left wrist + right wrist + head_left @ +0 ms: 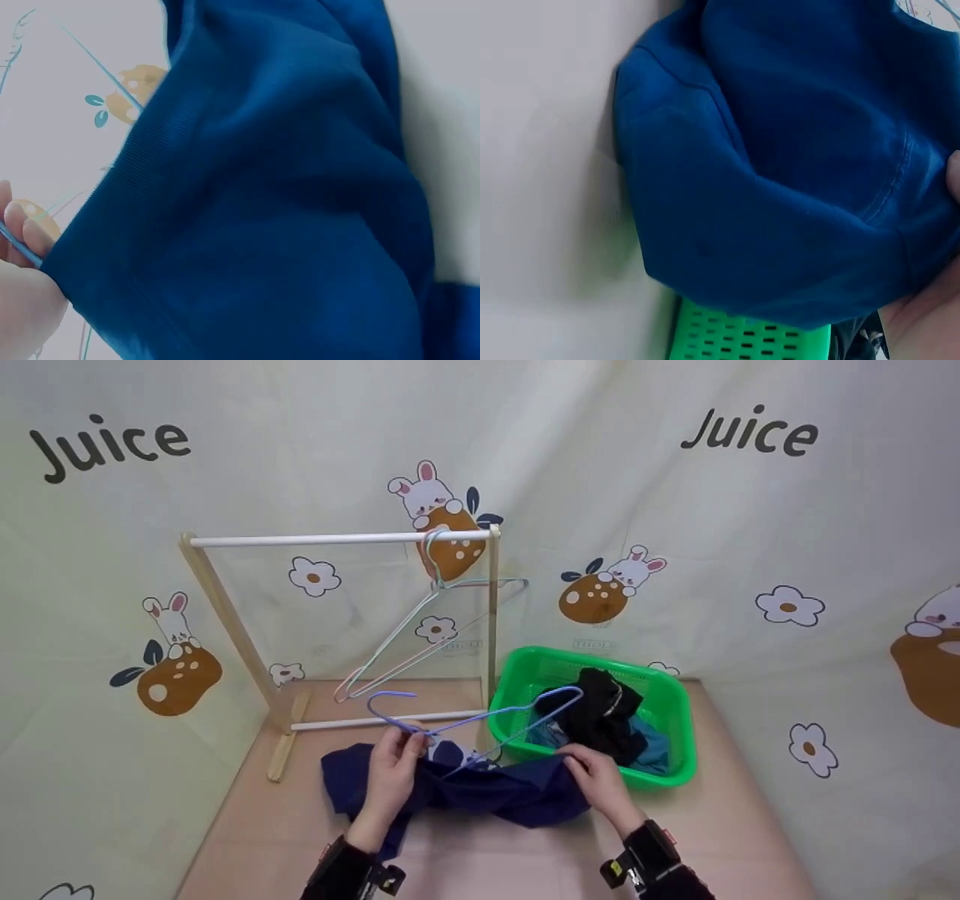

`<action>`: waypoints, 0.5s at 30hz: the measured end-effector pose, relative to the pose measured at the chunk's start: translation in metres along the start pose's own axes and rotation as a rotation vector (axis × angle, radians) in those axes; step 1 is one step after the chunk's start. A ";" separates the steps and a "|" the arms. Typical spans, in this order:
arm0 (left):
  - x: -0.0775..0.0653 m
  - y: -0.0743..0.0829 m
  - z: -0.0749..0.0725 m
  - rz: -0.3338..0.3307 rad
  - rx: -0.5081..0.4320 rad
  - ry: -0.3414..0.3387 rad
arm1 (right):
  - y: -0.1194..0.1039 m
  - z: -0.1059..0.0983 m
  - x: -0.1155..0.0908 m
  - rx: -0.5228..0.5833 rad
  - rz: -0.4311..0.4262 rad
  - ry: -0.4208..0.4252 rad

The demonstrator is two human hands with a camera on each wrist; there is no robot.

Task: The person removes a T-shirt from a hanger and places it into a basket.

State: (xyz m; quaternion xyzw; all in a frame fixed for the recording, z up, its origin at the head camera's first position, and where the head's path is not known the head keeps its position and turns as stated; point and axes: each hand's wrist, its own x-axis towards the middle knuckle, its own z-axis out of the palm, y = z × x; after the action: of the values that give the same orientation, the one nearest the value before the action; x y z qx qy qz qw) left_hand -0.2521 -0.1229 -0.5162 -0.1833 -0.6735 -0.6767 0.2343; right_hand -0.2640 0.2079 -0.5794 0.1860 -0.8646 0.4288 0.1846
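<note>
A navy blue garment (517,795) stretches between both hands above the table's front part. My left hand (395,765) pinches its collar edge together with a blue-purple hanger (480,721) near the base of the hook. One arm of that hanger dips into the garment's neck opening, while the other arm rises toward the right above the cloth. My right hand (600,784) pinches the garment's edge at the right, in front of the basket. In the left wrist view the blue cloth (262,172) covers most of the picture, with the left fingers (34,236) at its corner.
A rack with a white rail (337,540) and wooden posts stands at the back left, with a few pastel hangers (397,637) on it. To the right, a green basket (682,735) holds black (600,712) and teal clothes (652,746). A printed curtain surrounds the table.
</note>
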 end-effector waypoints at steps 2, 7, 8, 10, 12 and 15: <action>0.002 0.001 0.003 0.007 -0.066 0.001 | -0.001 0.002 0.000 0.011 -0.004 -0.013; 0.008 0.005 0.010 0.033 -0.233 0.014 | -0.001 0.006 0.001 0.016 -0.018 -0.033; 0.009 0.006 0.012 0.046 -0.255 0.016 | -0.001 0.006 0.000 0.014 -0.016 -0.039; 0.013 0.009 0.014 0.072 -0.285 0.030 | 0.000 0.007 0.000 0.017 -0.003 -0.051; 0.017 0.012 0.016 0.093 -0.311 0.053 | 0.000 0.008 0.000 0.022 0.014 -0.057; 0.023 0.018 0.016 0.095 -0.375 0.095 | 0.001 0.010 -0.001 0.015 0.028 -0.057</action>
State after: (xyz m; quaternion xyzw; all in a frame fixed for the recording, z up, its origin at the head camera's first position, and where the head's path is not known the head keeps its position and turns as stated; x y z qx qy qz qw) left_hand -0.2619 -0.1084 -0.4881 -0.2228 -0.5146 -0.7863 0.2592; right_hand -0.2650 0.2007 -0.5859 0.1873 -0.8687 0.4325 0.1523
